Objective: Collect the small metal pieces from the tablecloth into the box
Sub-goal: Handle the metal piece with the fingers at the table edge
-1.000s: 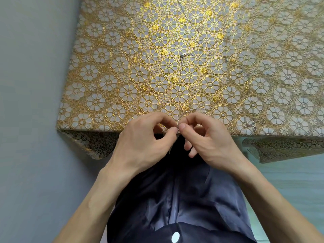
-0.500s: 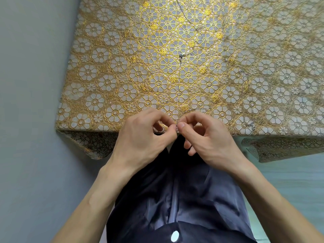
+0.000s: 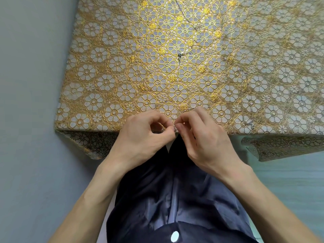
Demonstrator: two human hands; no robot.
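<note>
Bottom centre: dark garment [image 3: 166,199]. Above it, left hand [image 3: 142,137] and right hand [image 3: 206,142] meet at the tablecloth's [image 3: 105,85] near edge. Each one's thumb and forefinger tips pinch a tiny metal piece [image 3: 175,129]; axis too small to tell. Bare cloth lies left. Loose pieces [image 3: 180,54] lie mid-frame.

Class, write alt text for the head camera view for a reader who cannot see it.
The left hand and right hand meet at the near edge of the tablecloth, both pinching a small metal piece. More pieces lie scattered farther out.
</note>
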